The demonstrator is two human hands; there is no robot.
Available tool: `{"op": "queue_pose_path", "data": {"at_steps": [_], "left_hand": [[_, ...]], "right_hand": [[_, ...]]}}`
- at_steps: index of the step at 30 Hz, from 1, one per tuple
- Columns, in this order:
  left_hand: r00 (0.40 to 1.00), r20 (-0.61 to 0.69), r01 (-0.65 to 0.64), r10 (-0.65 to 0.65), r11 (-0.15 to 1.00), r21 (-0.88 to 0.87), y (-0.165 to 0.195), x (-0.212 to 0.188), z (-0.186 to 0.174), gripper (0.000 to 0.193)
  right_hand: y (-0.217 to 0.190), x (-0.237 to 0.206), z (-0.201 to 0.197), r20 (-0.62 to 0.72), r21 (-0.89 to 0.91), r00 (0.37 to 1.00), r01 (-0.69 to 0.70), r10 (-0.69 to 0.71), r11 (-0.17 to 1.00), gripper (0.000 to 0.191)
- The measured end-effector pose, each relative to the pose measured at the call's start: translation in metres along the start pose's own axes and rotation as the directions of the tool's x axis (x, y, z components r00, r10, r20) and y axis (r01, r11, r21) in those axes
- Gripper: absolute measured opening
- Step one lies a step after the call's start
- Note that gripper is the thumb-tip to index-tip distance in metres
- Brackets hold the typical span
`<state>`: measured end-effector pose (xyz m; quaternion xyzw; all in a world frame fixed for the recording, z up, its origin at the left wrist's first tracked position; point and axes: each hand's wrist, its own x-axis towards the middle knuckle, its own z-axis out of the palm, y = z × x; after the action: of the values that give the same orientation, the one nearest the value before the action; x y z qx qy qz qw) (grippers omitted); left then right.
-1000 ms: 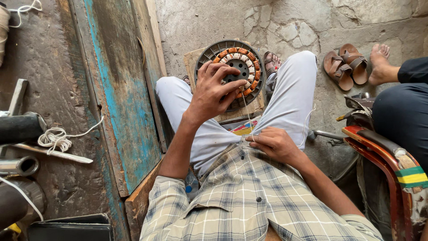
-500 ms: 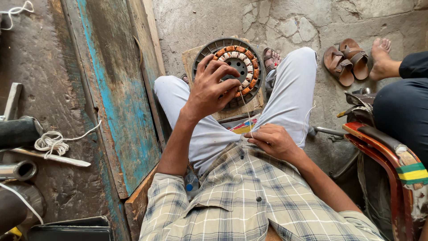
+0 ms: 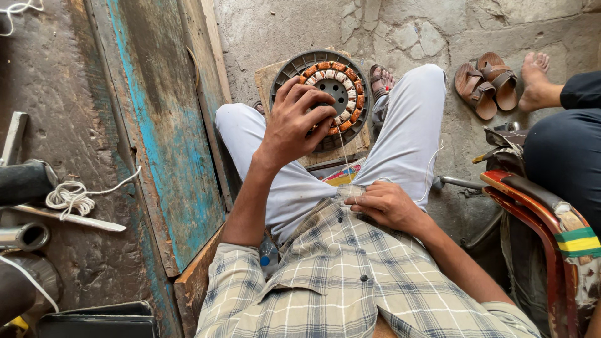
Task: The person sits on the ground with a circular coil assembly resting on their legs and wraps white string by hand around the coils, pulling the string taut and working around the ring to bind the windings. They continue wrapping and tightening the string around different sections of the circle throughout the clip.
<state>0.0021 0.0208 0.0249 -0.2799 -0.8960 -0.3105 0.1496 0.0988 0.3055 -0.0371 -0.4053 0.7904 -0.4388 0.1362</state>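
A round motor stator [image 3: 332,87] with a ring of orange and white wound coils in a dark ribbed housing lies on a wooden board [image 3: 268,80] on the ground between my knees. My left hand [image 3: 295,122] rests on its near left side, fingers curled over the coils. A thin wire [image 3: 343,164] runs taut from the stator down to my right hand [image 3: 383,203], which pinches it near my lap against my checked shirt. I sit in light trousers.
A worn blue-painted wooden plank [image 3: 159,138] stands at my left. A bundle of white cord [image 3: 70,197] and metal tubes [image 3: 24,236] lie far left. Brown sandals [image 3: 485,84] and another person's bare foot [image 3: 537,81] are upper right. A red chair frame [image 3: 538,213] stands right.
My left hand has shifted slightly on the coil ring and my fingers have curled tighter. My right hand still pinches the wire at my lap.
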Motion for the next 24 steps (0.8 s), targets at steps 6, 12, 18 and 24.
{"op": "queue_pose_path", "data": {"at_steps": [6, 12, 18, 24], "left_hand": [[1.0, -0.019, 0.008, -0.008, 1.0, -0.007, 0.008, -0.013, -0.003, 0.014], [1.0, -0.01, 0.007, -0.006, 0.999, 0.051, 0.014, -0.021, 0.001, 0.03], [0.999, -0.043, 0.034, -0.03, 0.996, 0.088, 0.013, -0.032, 0.015, 0.031], [0.985, -0.132, 0.107, -0.108, 0.994, -0.01, 0.011, -0.039, 0.028, 0.039]], "right_hand": [[-0.001, -0.001, -0.005, 0.007, 0.001, 1.0, -0.022, 0.022, 1.0, 0.022], [-0.014, 0.001, -0.016, -0.178, 0.063, 0.983, 0.059, -0.047, 0.996, 0.022], [-0.025, 0.013, -0.025, -0.354, 0.202, 0.92, 0.252, -0.17, 0.946, 0.03], [-0.028, 0.041, -0.025, -0.286, 0.381, 0.932, 0.324, -0.223, 0.866, 0.044]]}}
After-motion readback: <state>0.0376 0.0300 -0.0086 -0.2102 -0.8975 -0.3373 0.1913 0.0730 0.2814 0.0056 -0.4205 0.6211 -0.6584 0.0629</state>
